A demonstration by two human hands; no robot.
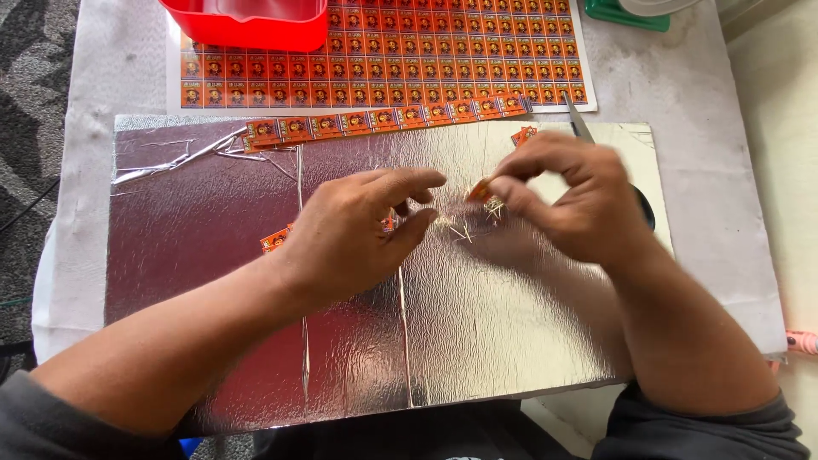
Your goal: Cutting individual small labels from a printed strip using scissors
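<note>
Orange label sheet (443, 51) at top of surface; cut label strip (383, 121) below it on foil; small orange label (480, 192) pinched in right hand (579, 200).

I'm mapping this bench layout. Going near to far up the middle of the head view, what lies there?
Silver foil sheet → right hand pinching a small orange label → cut strip of orange labels → large uncut label sheet.

Grey patterned carpet (34, 51), daylight
</note>
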